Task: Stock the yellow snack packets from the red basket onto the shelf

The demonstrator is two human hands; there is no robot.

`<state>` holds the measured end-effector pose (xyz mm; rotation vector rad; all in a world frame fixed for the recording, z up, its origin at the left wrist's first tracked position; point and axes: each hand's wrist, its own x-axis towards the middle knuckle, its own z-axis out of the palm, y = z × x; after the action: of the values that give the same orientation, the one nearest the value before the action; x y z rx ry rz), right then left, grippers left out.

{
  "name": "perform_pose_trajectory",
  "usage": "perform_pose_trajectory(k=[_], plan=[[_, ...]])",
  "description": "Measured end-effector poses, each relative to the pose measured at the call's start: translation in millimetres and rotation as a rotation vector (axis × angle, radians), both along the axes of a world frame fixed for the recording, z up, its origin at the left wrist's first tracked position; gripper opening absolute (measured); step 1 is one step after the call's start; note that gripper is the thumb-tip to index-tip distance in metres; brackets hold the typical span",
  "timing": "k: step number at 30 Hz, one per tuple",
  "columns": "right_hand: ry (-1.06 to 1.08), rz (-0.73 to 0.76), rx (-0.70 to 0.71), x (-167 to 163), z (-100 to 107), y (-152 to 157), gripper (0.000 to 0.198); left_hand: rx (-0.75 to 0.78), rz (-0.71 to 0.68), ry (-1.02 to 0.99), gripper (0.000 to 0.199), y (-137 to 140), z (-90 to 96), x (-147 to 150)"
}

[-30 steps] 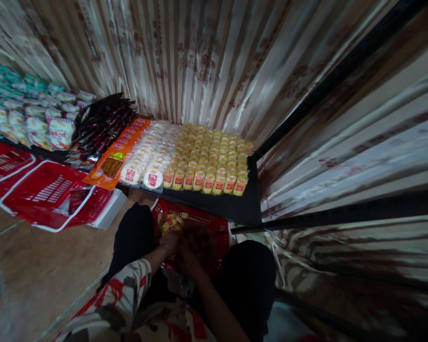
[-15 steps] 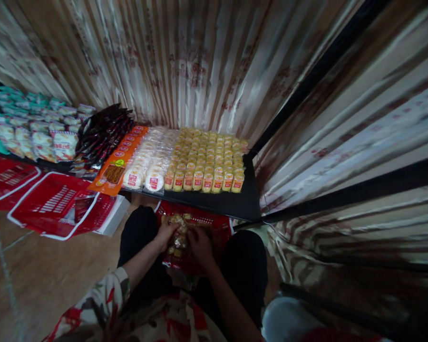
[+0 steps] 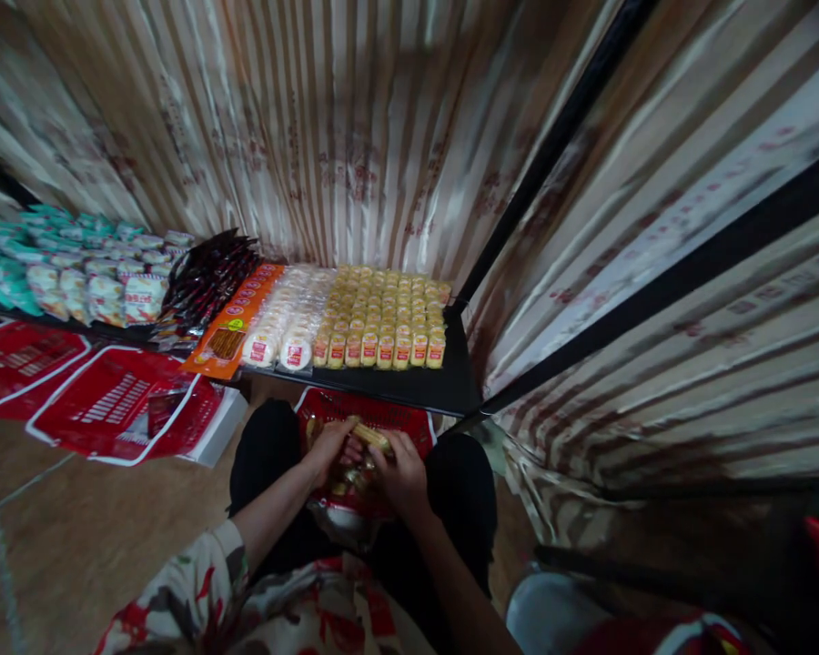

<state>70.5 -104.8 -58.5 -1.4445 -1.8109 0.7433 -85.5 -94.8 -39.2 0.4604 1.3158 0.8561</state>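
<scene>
- Below the shelf (image 3: 402,389), just off its front edge: yellow pack (image 3: 370,436), held tilted over a red bag (image 3: 409,419).
- Left hand (image 3: 333,448), below shelf: fingers curled, grasping yellow pack's left end.
- Right hand (image 3: 404,471), below shelf: fingers bent, gripping yellow pack's right end.
- Red bag sits below shelf front, white trim, between dark-clad knees (image 3: 267,459). Loose packs (image 3: 350,479) inside under the hands; too dim to count.
- On shelf, right part: yellow rows (image 3: 386,318), tight lines, red labels facing front.
- On shelf, left of those: white rounds (image 3: 293,320), clear wrap.
- On shelf, next left: orange packet (image 3: 227,338), flat, front end over shelf edge.
- On shelf, further left: dark packets (image 3: 208,284) heaped, white packets (image 3: 119,289), then teal packets (image 3: 6,266).
- Below shelf's left part: two more red bags (image 3: 116,398), overlapping, white trim.
- Behind shelf: pleated curtain (image 3: 314,136), faint red print.
- Right of shelf, at its corner: black pole (image 3: 519,227).
</scene>
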Motion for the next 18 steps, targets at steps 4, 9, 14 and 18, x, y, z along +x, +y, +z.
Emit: perform_pose_trajectory(k=[4,9,14,18], plan=[[0.295,-0.132,-0.174,7,9,-2,0.034,0.057,-0.016,0.028,0.034,-6,13.2,0],[0.602,-0.170,-0.322,8,16,-1,0.040,0.127,-0.053,0.038,0.021,-12,21.4,4],[0.718,-0.227,-0.413,5,22,0,0.051,0.161,0.046,-0.064,0.014,-16,26.5,8],[0.746,-0.244,-0.448,5,24,-1,0.055,0.191,0.104,-0.114,0.017,-16,30.4,12]])
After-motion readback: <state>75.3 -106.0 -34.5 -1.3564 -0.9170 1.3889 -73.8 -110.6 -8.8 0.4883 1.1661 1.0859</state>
